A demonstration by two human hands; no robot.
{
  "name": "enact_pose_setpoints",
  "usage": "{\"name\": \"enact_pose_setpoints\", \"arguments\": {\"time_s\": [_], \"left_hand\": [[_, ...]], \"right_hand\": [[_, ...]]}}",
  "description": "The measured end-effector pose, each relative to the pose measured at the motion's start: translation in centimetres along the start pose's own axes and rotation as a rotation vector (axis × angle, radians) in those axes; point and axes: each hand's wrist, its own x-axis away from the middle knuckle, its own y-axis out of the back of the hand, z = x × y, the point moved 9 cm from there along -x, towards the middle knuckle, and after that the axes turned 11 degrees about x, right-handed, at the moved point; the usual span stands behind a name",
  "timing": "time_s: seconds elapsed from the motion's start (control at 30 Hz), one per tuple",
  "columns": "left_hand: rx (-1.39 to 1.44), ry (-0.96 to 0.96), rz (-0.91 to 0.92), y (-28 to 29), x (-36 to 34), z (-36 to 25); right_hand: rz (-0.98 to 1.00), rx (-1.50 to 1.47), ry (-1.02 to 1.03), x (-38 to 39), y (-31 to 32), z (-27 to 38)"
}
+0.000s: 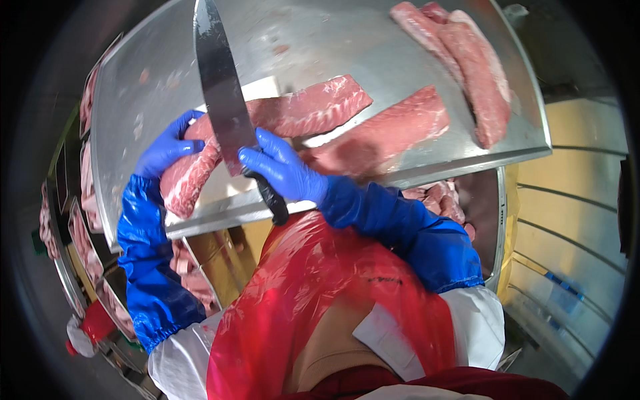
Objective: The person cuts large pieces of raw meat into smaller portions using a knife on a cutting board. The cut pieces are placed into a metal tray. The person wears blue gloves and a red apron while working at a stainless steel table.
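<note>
My left hand (172, 147), in a blue glove, is closed around the left end of a piece of pork loin (187, 183), with thumb and fingers pressed on its upper side. My right hand (283, 167), also gloved, grips a large knife (225, 87) near the black handle. The wide blade points away from me and crosses over the meat. Behind it a long loin piece (310, 107) stretches right; whether it joins the left piece is hidden by the blade. Another loin piece (383, 137) lies right of my right hand. Part of a white board (263, 88) shows beneath.
Long strips of meat (477, 73) lie at the far right of the steel table (340, 40). Below its front edge are a tray of meat pieces (440, 200) and another container of meat (190, 273). Racked meat trays (83, 240) and a person in red (97, 323) are at left.
</note>
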Motion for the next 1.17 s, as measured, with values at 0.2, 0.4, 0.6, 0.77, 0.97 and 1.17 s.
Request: {"name": "enact_pose_setpoints", "arguments": {"time_s": [0.2,0.4,0.6,0.77,0.97,1.17], "left_hand": [[-0.784,0.134,-0.233,15.1,4.7,14.5],[-0.711,-0.086,-0.543,19.3,9.4,19.4],[-1.179,-0.349,-0.482,9.4,8.2,17.9],[-1.226,-0.226,-0.531,10.0,4.8,17.1],[-1.321,-0.367,-0.507,7.6,2.8,15.7],[-0.504,-0.114,-0.059,11.0,-4.5,15.4]], "right_hand": [[-0.313,0.397,-0.121,0.4,1.4,-15.1],[-0.684,0.494,-0.236,6.0,4.9,-14.9],[-0.658,0.593,-0.223,6.9,1.6,-17.9],[-0.781,0.514,-0.226,4.1,5.2,-19.4],[-0.774,0.226,-0.151,0.0,7.4,-19.9],[-0.659,-0.091,-0.05,-8.0,7.3,-17.3]]}}
